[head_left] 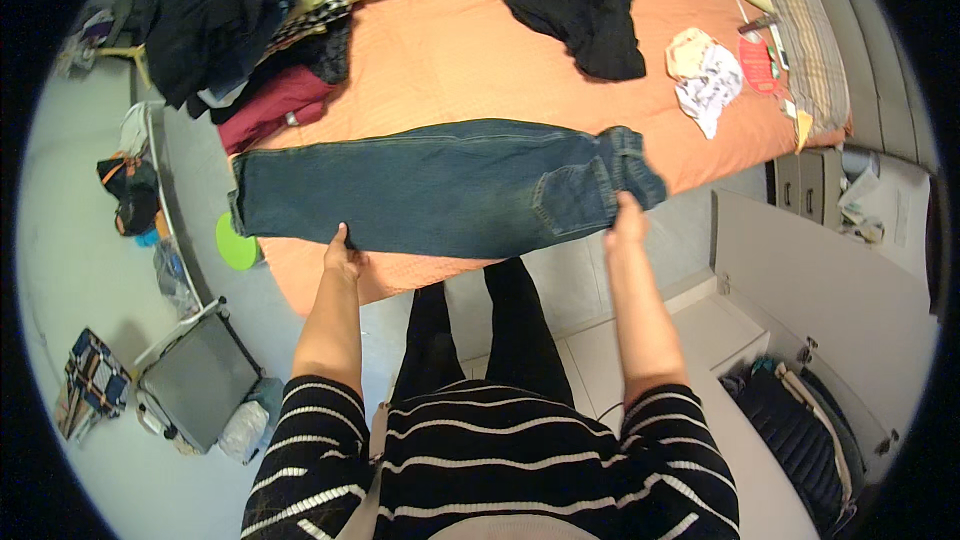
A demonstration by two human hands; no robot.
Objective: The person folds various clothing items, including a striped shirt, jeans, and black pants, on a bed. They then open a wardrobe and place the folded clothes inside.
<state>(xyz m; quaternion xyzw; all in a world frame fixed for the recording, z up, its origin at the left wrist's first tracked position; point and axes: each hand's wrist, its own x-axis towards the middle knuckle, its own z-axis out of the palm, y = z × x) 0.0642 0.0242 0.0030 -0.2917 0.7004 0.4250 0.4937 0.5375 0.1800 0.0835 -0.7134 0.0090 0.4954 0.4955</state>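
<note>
A pair of dark blue jeans [420, 190], folded lengthwise, lies across the near part of the bed, legs to the left and waistband to the right. One back pocket faces up near the waist. My right hand [627, 225] grips the jeans just below the waistband, thumb on top. Along the near edge of the legs, my left hand [344, 255] pinches the denim, with its thumb showing and its other fingers partly hidden.
The bed has an orange cover [430, 50]. Piled clothes [215, 20] sit at far left, with a black garment [570, 0] at the back and small cloths [708, 80] at right. A grey suitcase [200, 380] and green round object [237, 242] are left; an open cabinet door [800, 260] is right.
</note>
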